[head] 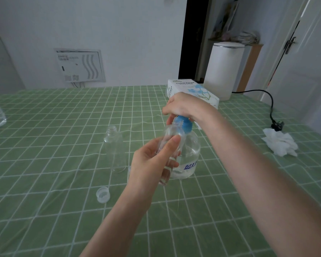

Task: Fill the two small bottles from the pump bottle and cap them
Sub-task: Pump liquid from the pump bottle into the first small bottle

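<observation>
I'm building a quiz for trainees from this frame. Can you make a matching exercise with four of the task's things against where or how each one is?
Things:
1. pump bottle
2. tilted small bottle
3. upright small bottle
4. loose cap

States:
A. lies alone, nearest the camera
B. stands open and untouched
C. top gripped by the right hand
D. held by the left hand, mouth at the spout

Pairs: 1-C, 2-D, 3-B, 4-A
</observation>
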`<state>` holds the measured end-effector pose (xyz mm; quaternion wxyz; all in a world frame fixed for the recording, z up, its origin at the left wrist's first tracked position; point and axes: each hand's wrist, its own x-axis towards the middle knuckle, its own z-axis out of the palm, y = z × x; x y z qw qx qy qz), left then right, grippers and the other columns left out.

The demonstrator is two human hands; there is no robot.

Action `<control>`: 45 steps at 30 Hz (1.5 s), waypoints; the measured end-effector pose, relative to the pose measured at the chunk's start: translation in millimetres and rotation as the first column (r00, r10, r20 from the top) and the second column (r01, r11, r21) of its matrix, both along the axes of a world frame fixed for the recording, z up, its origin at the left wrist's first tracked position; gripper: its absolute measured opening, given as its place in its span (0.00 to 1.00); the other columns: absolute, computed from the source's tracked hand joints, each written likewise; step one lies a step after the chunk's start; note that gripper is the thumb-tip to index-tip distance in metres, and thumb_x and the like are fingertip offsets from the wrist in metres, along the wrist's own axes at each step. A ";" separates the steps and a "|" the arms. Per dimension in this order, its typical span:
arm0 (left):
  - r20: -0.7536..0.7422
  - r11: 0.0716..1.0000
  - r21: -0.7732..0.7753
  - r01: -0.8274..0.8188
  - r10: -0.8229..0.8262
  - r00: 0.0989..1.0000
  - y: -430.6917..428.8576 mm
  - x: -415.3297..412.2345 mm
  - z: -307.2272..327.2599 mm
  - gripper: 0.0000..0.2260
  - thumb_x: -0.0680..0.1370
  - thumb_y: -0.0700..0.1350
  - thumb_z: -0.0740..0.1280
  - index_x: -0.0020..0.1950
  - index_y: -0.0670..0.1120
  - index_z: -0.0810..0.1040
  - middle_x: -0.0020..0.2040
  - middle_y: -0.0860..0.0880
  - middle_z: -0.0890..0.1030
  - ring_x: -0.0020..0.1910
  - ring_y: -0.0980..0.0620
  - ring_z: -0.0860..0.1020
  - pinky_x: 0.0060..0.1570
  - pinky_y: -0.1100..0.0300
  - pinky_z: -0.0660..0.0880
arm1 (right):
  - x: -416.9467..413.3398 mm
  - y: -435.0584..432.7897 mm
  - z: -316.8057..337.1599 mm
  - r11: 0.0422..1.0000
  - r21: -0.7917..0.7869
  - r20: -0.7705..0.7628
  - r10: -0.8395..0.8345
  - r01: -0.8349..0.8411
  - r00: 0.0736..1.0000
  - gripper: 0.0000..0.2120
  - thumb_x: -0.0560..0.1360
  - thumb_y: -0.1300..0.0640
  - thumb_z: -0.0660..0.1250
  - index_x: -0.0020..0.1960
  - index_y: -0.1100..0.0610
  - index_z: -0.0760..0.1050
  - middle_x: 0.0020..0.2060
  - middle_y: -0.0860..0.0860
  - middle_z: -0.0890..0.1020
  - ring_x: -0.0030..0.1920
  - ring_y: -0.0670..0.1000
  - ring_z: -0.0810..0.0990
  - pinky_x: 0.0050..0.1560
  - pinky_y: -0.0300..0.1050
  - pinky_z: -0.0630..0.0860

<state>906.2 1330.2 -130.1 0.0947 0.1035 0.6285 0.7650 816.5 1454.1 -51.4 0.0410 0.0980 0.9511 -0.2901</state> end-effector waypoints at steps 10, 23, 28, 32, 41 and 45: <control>-0.002 1.000 0.020 0.010 -0.010 1.000 0.4 1.9 1.6 0.17 0.62 0.61 0.70 0.44 0.52 0.84 0.36 0.52 0.84 0.28 0.59 0.78 0.22 0.67 0.69 | 0.8 2.9 1.5 0.999 0.021 -0.082 -0.022 0.024 0.996 0.14 0.77 0.55 0.63 0.59 0.60 0.77 0.51 0.56 0.84 0.53 0.55 0.81 0.53 0.46 0.75; -0.018 1.000 0.017 0.001 -0.001 1.000 0.0 0.9 1.7 0.17 0.61 0.62 0.70 0.44 0.54 0.85 0.36 0.52 0.85 0.28 0.60 0.78 0.24 0.68 0.70 | -1.0 1.3 4.0 1.000 -0.013 -0.035 -0.004 0.003 0.999 0.15 0.76 0.56 0.65 0.61 0.59 0.76 0.51 0.55 0.86 0.51 0.52 0.80 0.41 0.42 0.71; -0.003 1.000 0.008 -0.009 0.009 1.000 1.0 0.2 0.7 0.17 0.60 0.63 0.70 0.41 0.53 0.85 0.36 0.52 0.84 0.28 0.60 0.78 0.23 0.68 0.70 | -2.1 0.9 -0.1 1.000 -0.020 -0.001 0.004 -0.004 1.000 0.17 0.76 0.56 0.66 0.63 0.60 0.75 0.54 0.57 0.83 0.55 0.56 0.81 0.53 0.46 0.75; 0.008 1.000 0.006 -0.004 0.003 1.000 1.2 0.7 -0.3 0.18 0.60 0.62 0.70 0.41 0.51 0.84 0.34 0.52 0.84 0.27 0.59 0.78 0.23 0.68 0.70 | -2.8 1.0 -5.9 1.000 -0.027 0.015 0.001 0.000 1.000 0.19 0.75 0.55 0.67 0.64 0.60 0.74 0.56 0.58 0.82 0.57 0.59 0.81 0.62 0.53 0.76; -0.027 1.000 -0.007 -0.013 0.012 1.000 0.7 -0.2 0.8 0.16 0.61 0.63 0.69 0.42 0.57 0.84 0.37 0.52 0.85 0.30 0.60 0.79 0.25 0.69 0.71 | -0.6 4.0 6.1 1.000 0.023 -0.088 -0.006 0.008 0.996 0.14 0.76 0.56 0.63 0.58 0.61 0.77 0.49 0.56 0.85 0.49 0.53 0.81 0.50 0.45 0.75; -0.036 1.000 -0.016 -0.012 0.011 0.999 0.2 1.3 1.2 0.17 0.61 0.65 0.68 0.42 0.57 0.84 0.37 0.52 0.85 0.31 0.59 0.79 0.26 0.69 0.71 | -0.9 2.6 5.7 1.000 0.027 -0.068 -0.005 0.007 0.998 0.14 0.76 0.56 0.63 0.59 0.60 0.77 0.50 0.55 0.85 0.44 0.53 0.78 0.41 0.42 0.71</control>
